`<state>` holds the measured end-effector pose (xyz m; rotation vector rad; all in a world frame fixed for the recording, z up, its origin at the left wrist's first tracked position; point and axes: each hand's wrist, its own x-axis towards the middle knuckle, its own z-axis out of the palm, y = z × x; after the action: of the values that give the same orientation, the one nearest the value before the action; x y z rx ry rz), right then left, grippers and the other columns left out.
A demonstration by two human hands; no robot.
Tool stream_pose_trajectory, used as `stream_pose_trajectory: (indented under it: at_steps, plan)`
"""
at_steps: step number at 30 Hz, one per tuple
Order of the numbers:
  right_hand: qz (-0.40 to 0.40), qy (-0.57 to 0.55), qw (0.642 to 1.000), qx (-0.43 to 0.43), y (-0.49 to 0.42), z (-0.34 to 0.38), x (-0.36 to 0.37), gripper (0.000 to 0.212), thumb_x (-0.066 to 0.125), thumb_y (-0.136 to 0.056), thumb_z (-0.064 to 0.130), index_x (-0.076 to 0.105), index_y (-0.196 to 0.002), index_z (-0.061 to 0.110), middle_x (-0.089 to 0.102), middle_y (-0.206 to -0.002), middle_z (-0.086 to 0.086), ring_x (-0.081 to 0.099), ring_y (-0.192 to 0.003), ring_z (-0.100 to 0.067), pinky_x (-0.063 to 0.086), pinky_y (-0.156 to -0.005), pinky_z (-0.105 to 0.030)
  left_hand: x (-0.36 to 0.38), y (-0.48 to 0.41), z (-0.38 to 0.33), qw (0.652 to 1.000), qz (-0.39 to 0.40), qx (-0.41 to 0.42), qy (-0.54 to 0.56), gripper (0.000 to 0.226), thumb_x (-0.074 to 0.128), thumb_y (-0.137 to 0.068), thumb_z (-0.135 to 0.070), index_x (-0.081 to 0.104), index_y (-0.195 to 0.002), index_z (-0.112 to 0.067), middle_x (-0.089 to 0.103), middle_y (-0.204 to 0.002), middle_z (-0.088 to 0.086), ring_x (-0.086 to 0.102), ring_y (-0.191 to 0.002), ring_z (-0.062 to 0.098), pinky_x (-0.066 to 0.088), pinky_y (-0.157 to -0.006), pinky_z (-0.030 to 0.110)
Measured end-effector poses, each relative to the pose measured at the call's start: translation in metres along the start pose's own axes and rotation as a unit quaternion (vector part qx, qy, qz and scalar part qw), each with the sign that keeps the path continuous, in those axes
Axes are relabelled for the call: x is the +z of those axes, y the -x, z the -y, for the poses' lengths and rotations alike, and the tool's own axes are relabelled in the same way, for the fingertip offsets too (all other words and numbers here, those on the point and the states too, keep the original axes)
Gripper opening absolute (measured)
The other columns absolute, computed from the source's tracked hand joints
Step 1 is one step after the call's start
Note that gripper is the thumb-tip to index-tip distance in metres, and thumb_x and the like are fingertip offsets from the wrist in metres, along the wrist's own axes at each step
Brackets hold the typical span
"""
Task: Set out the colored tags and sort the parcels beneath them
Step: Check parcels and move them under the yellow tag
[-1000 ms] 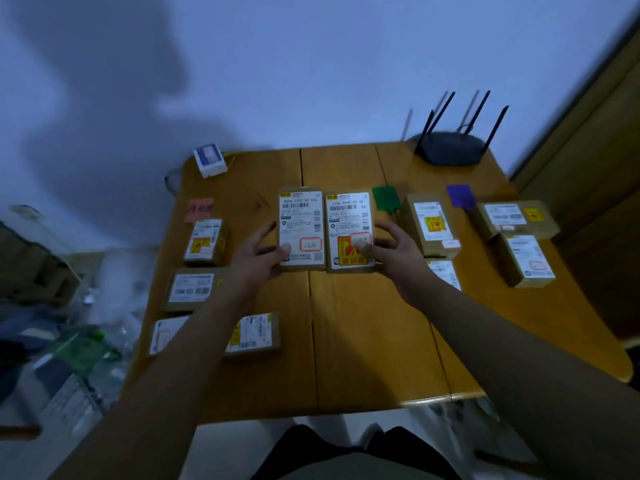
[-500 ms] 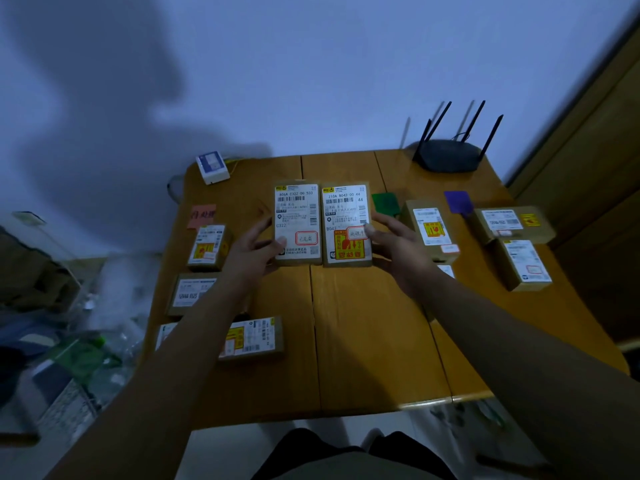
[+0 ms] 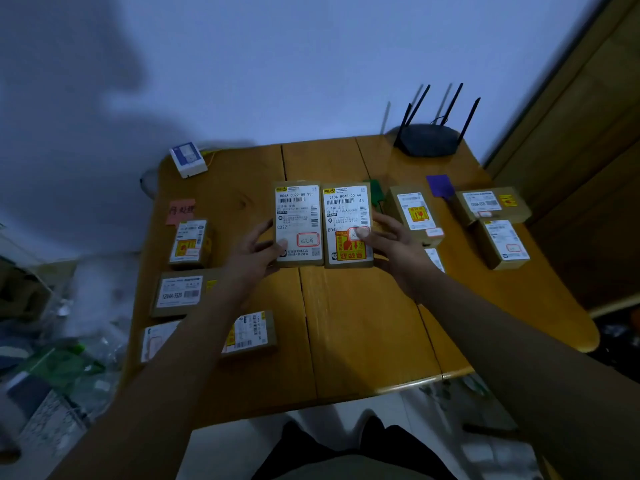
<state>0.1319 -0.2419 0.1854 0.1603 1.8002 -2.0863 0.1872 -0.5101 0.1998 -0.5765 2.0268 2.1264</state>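
Observation:
Two flat brown parcels with white labels are held side by side above the table's middle. My left hand grips the left parcel by its lower left edge. My right hand grips the right parcel, thumb on its red and yellow sticker. A pink tag lies at the left above several parcels. The green tag is mostly hidden behind the right parcel. A purple tag lies at the right, with two parcels beside and below it.
The wooden table stands against a wall. A black router sits at its back right and a small white and blue box at its back left. Another parcel lies just right of my right hand. Clutter covers the floor at the left.
Both hands have lifted the two parcels off the table and carried them a little farther away, so the right one now covers most of the green tag.

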Motion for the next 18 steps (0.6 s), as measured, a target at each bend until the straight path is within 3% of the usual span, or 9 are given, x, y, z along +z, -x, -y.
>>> stream_pose_trajectory:
  at_steps: [3,8,11,14,18]
  plan:
    - [-0.016,0.001,1.000,-0.002,0.005,-0.004,-0.010,0.055,0.084,-0.088,0.023,0.061,-0.138,0.029,0.078,-0.121,-0.009,0.078,-0.108,-0.026,0.065,-0.084,-0.042,0.008,-0.007,0.004,1.000,0.022,-0.015,0.007,0.061,0.067,-0.096,-0.009,0.047,-0.151,-0.025,0.067,-0.130,0.015,0.068,-0.117,0.030,0.057,-0.098,0.044]
    - [-0.054,-0.002,0.999,0.002,0.013,-0.011,-0.028,0.062,0.087,-0.085,0.024,0.061,-0.140,0.025,0.078,-0.122,-0.008,0.078,-0.109,-0.028,0.064,-0.090,-0.049,0.024,-0.021,0.018,0.998,0.051,-0.025,0.006,0.059,0.069,-0.095,-0.008,0.051,-0.148,-0.027,0.073,-0.115,0.005,0.074,-0.100,0.018,0.062,-0.075,0.028]
    - [-0.071,0.004,0.997,0.003,0.019,-0.013,-0.037,0.057,0.086,-0.086,0.022,0.064,-0.139,0.023,0.078,-0.121,-0.009,0.078,-0.109,-0.027,0.066,-0.082,-0.040,0.034,-0.028,0.027,0.998,0.067,-0.022,-0.001,0.057,0.070,-0.095,-0.011,0.053,-0.146,-0.031,0.078,-0.108,-0.003,0.075,-0.105,0.022,0.061,-0.083,0.033]
    - [-0.085,0.007,0.996,0.005,0.026,-0.015,-0.045,0.053,0.084,-0.088,0.019,0.065,-0.137,0.021,0.079,-0.119,-0.010,0.079,-0.106,-0.027,0.064,-0.076,-0.033,0.045,-0.032,0.034,0.996,0.086,-0.020,-0.009,0.057,0.070,-0.096,-0.014,0.053,-0.146,-0.033,0.080,-0.103,-0.012,0.076,-0.102,0.015,0.060,-0.082,0.030]
    - [-0.111,0.004,0.994,0.013,0.032,-0.018,-0.059,0.054,0.083,-0.088,0.016,0.065,-0.139,0.020,0.080,-0.117,-0.012,0.080,-0.102,-0.026,0.064,-0.071,-0.031,0.061,-0.036,0.040,0.994,0.101,-0.031,-0.009,0.059,0.071,-0.096,-0.016,0.050,-0.150,-0.029,0.075,-0.118,-0.003,0.073,-0.110,0.018,0.060,-0.085,0.032]
